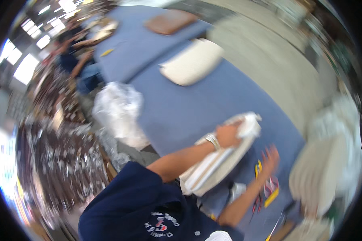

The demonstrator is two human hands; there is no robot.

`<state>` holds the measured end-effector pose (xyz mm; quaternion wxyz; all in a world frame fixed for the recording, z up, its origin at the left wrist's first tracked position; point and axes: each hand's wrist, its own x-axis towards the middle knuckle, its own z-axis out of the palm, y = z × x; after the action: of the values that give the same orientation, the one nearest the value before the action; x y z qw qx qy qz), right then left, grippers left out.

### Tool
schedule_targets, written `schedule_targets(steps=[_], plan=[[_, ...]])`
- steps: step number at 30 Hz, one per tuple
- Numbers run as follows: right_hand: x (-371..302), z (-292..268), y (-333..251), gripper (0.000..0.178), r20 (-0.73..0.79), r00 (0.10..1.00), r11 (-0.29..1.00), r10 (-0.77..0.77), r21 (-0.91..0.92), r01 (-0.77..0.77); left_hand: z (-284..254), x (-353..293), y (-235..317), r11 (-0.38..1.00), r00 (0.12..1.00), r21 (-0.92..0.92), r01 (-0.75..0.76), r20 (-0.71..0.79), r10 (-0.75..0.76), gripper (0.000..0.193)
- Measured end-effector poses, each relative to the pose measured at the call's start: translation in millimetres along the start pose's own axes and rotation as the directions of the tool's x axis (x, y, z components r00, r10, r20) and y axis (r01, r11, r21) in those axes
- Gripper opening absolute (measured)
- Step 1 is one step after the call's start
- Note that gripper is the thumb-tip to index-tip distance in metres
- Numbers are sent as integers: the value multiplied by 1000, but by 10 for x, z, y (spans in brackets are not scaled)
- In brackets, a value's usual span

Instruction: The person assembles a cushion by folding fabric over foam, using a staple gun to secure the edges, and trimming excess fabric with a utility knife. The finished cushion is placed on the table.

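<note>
Near the front of the blue worktop point(177, 108), a cream cushion point(224, 170) lies at a slant, a white strip point(205, 172) running lengthwise along its upturned side. The left hand point(228, 135) grips its far end, where white material point(250, 126) bunches under the curled fingers; blur hides the exact hold. The right hand point(270, 158) is empty, its fingers spread apart above the surface just beside the cushion, near a yellow-handled tool point(258, 168) and other small tools. Farther up lies another cream pad point(193, 63), and beyond that a brown pad point(171, 21). White plastic wrapping point(118, 112) sits at the left edge, and a co-worker point(82, 66) is beside the far end.
</note>
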<state>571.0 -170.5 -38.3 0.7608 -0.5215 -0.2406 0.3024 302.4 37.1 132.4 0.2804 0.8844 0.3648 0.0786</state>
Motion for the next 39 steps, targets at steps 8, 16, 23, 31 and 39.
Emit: schedule_targets(steps=[8,16,23,31,39], plan=[[259,2407,-492,54,-161,987,798,-21,-597,-80,-71,-86,-169,991,998,-133,-34,-52,27,87],[371,2867,-424,30,-155,986,675,-60,-734,-74,-285,229,-910,868,991,-486,-105,19,131,69],[533,3361,-509,23,-114,993,410,6,-906,-107,-516,1074,-1080,821,954,-509,-258,-1,299,45],[541,3279,-377,28,-82,992,568,-96,-823,-13,-537,1116,-1176,798,961,-582,-156,96,258,39],[464,3276,-375,31,-185,978,586,-97,-805,-94,-519,1131,-1106,826,943,-502,-257,56,328,38]])
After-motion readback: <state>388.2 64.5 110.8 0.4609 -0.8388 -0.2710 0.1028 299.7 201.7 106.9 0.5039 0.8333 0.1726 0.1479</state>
